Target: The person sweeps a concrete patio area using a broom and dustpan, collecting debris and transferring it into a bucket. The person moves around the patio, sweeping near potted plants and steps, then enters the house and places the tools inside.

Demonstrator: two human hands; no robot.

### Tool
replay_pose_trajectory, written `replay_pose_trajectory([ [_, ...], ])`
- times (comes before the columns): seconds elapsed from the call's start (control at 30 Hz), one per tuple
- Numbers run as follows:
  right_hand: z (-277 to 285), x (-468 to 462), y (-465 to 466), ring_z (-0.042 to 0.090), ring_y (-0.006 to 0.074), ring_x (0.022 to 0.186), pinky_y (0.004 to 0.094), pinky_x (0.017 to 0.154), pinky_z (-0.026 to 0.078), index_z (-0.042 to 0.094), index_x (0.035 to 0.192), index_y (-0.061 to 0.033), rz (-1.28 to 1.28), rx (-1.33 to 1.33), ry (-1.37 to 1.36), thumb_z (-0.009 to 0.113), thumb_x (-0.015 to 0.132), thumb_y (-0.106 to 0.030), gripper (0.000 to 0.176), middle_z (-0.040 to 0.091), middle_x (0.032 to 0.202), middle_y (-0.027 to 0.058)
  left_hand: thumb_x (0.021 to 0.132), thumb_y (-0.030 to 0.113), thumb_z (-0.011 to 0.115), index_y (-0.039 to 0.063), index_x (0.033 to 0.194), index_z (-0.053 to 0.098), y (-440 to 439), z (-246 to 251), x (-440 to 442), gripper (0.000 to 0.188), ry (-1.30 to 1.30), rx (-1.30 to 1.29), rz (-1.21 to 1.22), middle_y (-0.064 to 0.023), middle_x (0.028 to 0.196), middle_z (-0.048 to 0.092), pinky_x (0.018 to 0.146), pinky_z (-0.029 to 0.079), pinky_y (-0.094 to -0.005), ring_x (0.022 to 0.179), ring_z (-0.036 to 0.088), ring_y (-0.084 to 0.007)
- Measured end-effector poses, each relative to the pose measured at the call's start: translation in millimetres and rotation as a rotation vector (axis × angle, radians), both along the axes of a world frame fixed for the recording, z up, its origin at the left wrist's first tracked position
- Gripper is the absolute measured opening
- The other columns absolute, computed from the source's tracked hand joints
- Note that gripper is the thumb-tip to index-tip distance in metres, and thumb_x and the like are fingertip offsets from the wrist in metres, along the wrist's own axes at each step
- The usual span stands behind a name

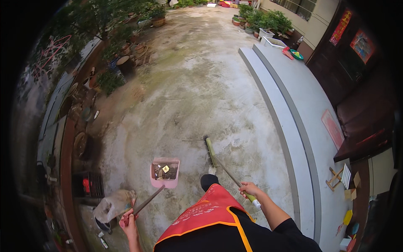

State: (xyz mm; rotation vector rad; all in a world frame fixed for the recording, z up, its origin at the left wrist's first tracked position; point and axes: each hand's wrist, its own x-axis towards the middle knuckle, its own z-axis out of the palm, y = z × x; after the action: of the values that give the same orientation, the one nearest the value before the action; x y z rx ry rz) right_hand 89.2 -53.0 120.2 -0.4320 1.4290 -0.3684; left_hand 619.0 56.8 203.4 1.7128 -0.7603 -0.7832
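Observation:
My left hand [130, 224] grips the handle end of a long-handled pink dustpan [164, 182] at the lower left of the head view. Dark debris and a small yellowish piece lie in the pan, which is over the concrete ground. In my right hand [250, 189] is the handle of a green push broom [210, 148] with dark bristles. The broom head is to the right of the dustpan and farther forward, apart from it, close to my foot. A red apron [204, 211] with orange trim and writing covers my front.
Grey steps [283, 126] run along the right side, with a small wooden stool [335, 179] on them. A bin with a plastic bag [113, 206] stands at lower left. Potted plants [270, 21] line the far right; a cut stump [125, 64] and more pots are on the left.

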Motion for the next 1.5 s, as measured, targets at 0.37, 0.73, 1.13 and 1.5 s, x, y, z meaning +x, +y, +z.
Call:
replay_pose_trajectory([
  [0.37,6.7,-99.4,-234.1,0.050,0.0157,0.042,0.0282,0.038,0.041,0.031,0.124,0.0112,-0.273,0.017,0.149,0.061,0.072,0.000,0.061,0.052,0.059,0.0081,0.085,0.002,0.050,-0.008,0.098,0.057,-356.7,20.0,-102.7,0.018,0.075,-0.033,-0.107,-0.0138,0.100,0.057,0.070,0.055,-0.0297,0.081,0.059,-0.0169],
  [0.73,-11.1,-164.0,-486.9,0.049,0.0130,0.042,0.0287,0.037,0.037,0.023,0.136,-0.0012,-0.428,0.086,0.049,0.059,0.074,-0.005,0.072,0.052,0.059,0.0048,0.083,0.000,0.052,-0.007,0.095,0.059,-727.4,-18.3,-177.4,0.016,0.122,-0.058,-0.267,-0.0106,0.095,0.059,0.071,0.056,-0.0290,0.083,0.059,-0.0148],
  [1.13,-7.1,-210.9,-824.6,0.048,0.0122,0.042,0.0283,0.037,0.039,0.013,0.139,-0.0014,-0.486,0.077,0.031,0.059,0.076,-0.006,0.079,0.052,0.059,0.0038,0.084,0.001,0.052,-0.006,0.099,0.058,-1084.6,-53.1,-227.2,0.017,0.080,-0.024,-0.356,-0.0123,0.101,0.059,0.074,0.054,-0.0291,0.087,0.059,-0.0159],
  [1.5,-19.2,-297.5,-1198.1,0.049,0.0139,0.042,0.0283,0.036,0.039,0.030,0.132,0.0013,-0.371,0.017,0.215,0.058,0.075,-0.003,0.064,0.052,0.060,0.0068,0.082,0.003,0.057,-0.004,0.097,0.061,-1369.4,-115.7,-304.5,0.016,-0.033,0.074,-0.485,-0.0163,0.107,0.060,0.081,0.046,-0.0250,0.093,0.058,-0.0164],
])
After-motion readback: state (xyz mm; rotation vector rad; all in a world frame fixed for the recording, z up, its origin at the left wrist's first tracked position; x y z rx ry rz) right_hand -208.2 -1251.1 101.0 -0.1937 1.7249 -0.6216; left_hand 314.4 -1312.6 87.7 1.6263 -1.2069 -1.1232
